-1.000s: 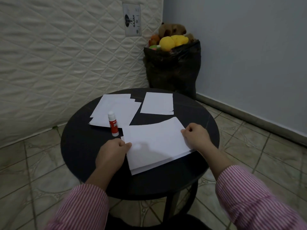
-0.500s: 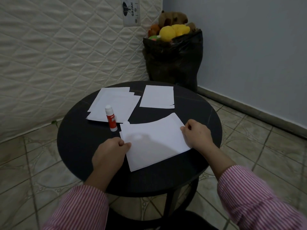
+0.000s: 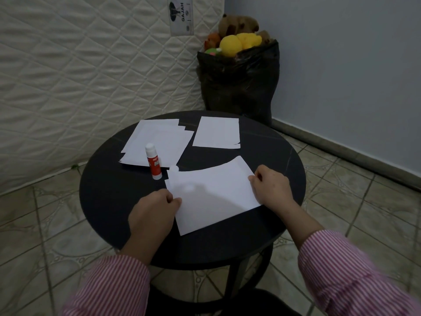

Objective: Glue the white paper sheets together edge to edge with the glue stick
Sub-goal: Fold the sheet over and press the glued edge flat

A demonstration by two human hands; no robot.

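On the round black tabletop [image 3: 109,197], the near white sheet [image 3: 211,197] lies toward the front edge, its far edge curling up. The left hand [image 3: 151,215] pinches its left edge with curled fingers; the right hand [image 3: 271,190] seems to grip its right edge. The glue stick [image 3: 153,164] stands upright by the sheet's far-left corner, touching a paper stack [image 3: 157,142] toward the far-left edge. A single sheet [image 3: 217,132] lies near the far edge.

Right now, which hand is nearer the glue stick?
Left. The left hand sits just below the glue stick, gripping the near sheet's left edge; the right hand grips the sheet's far right edge.
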